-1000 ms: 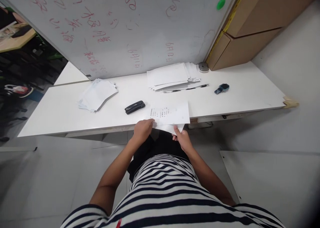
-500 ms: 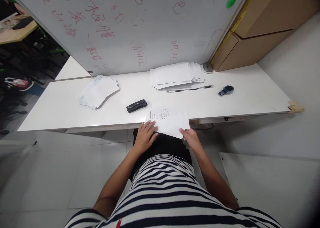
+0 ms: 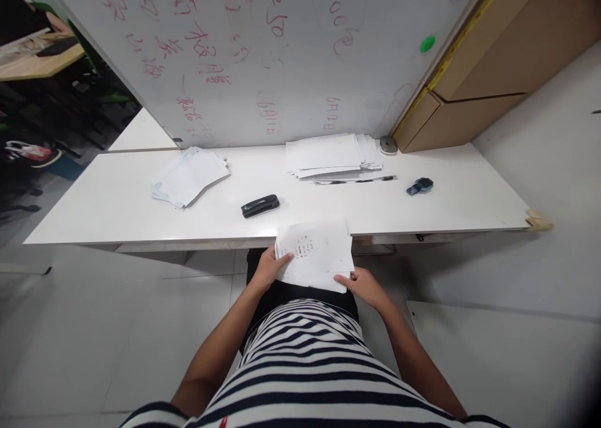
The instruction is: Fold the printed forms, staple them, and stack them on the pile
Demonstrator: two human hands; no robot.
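Printed paper sheets [image 3: 319, 253] are held between my two hands at the front edge of the white table [image 3: 188, 228], with their far edge over the tabletop. My left hand [image 3: 268, 270] pinches their left side, thumb on top and fingers underneath. At the near right corner my right hand [image 3: 364, 284] grips them, also thumb on top. How many sheets there are I cannot tell. Just beyond, to the left, a black stapler [image 3: 260, 206] lies on the table.
A fanned paper pile [image 3: 192, 178] lies at the left and a larger paper stack [image 3: 323, 156] at the back. A watch [image 3: 420, 186] rests at the right. Behind stand a whiteboard [image 3: 300, 59] and cardboard boxes [image 3: 464, 121]. A small grey device [image 3: 388, 145] sits beside them.
My left hand has gone from lying on top of the sheets to pinching their left side. The sheets have come back toward my body, partly off the table. The view has shifted slightly.
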